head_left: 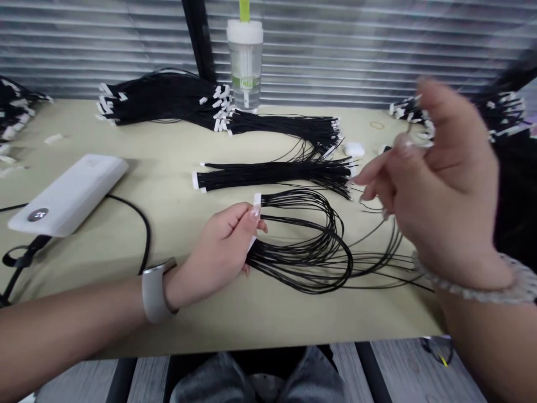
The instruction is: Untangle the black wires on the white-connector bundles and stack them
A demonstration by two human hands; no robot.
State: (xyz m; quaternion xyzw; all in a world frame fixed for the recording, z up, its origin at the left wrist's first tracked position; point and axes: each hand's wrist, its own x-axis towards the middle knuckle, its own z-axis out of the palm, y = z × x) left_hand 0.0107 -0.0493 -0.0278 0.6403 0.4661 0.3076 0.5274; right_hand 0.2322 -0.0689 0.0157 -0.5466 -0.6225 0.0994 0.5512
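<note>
Head view: L hand (222, 246) pinches looped black cords (310, 246); R hand (440, 190) raised.

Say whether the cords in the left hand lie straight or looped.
Looped: from the left hand the cords bend round in a U on the table, unlike the straight bundle behind.

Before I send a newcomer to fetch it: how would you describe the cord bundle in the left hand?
Start at the clear bottle at the far edge of the table and come straight toward the person, past the straight bundle. The next is the looped bundle, pinched near its white tags by the left hand. It alone curls back on itself; the others lie stretched out.
</note>
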